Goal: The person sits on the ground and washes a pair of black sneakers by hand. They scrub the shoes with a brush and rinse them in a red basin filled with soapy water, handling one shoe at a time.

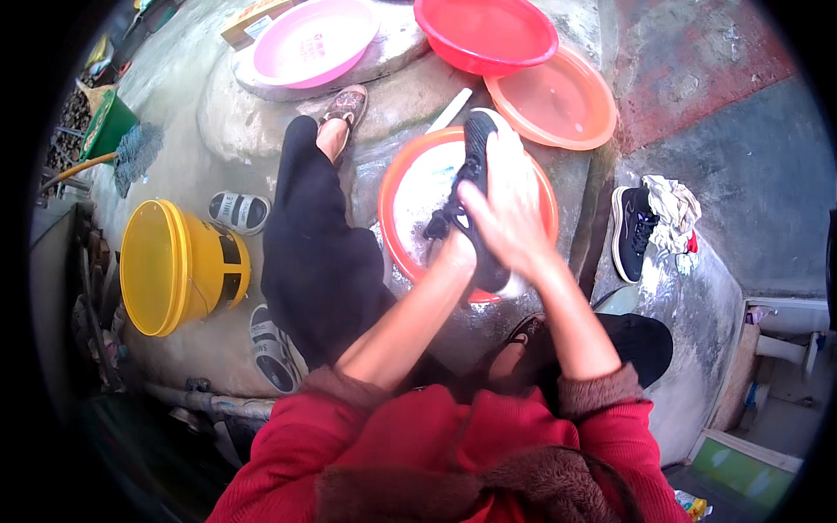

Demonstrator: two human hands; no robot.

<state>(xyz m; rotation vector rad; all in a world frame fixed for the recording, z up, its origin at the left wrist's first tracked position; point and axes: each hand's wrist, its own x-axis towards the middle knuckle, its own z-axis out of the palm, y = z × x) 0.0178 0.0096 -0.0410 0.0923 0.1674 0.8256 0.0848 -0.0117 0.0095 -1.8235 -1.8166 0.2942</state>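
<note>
A black sneaker (pixel 476 163) with laces and a white sole edge is held over an orange basin (pixel 387 209) of sudsy water (pixel 418 189). My left hand (pixel 460 247) reaches into the shoe's opening, so its fingers are hidden. Against the shoe's right side lies my right hand (pixel 513 202), its thumb across the upper and its fingers stretched toward the toe; it is slightly blurred. Another black sneaker (pixel 629 232) rests on the wet floor to the right, beside a crumpled whitish cloth (pixel 672 209).
Beyond the basin are a pink basin (pixel 314 42), a red basin (pixel 487 33) and an orange one (pixel 556 98). A white stick-like object (pixel 450 111) lies near the rim. To the left are a yellow bucket (pixel 176 268), grey slippers (pixel 240 212) and a mop (pixel 134 157).
</note>
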